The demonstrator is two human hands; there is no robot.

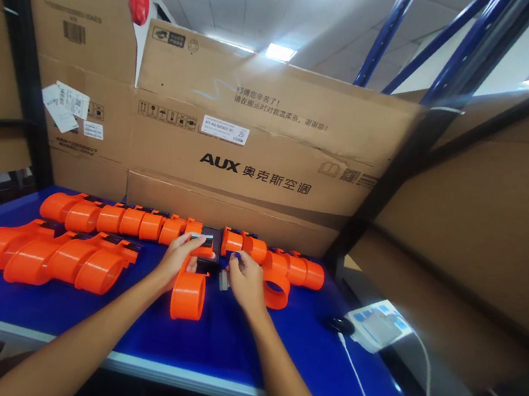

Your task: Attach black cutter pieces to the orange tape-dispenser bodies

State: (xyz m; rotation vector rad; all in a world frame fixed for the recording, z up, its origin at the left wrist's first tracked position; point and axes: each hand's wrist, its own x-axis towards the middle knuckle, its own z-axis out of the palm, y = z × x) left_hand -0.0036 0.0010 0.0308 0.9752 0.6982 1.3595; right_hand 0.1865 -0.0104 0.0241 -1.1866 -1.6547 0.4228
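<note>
My left hand (179,261) is closed around the upper end of an orange ring-shaped part (188,297), whose wide ring hangs below the fingers. A dark strip with a light top (201,239) shows at my left thumb. My right hand (245,279) is just to the right, its fingers pinched together near a small dark blue piece; what exactly they hold is too small to make out. Between the hands lies a black box (211,243), partly hidden. A small grey piece (223,280) is beside my right fingers.
Orange ring parts stand in a back row (131,222), at front left (59,258) and at right (297,270) on the blue table (228,354). A white device (379,325) with cables and a black object (339,325) lie right. Cardboard (249,195) walls the back.
</note>
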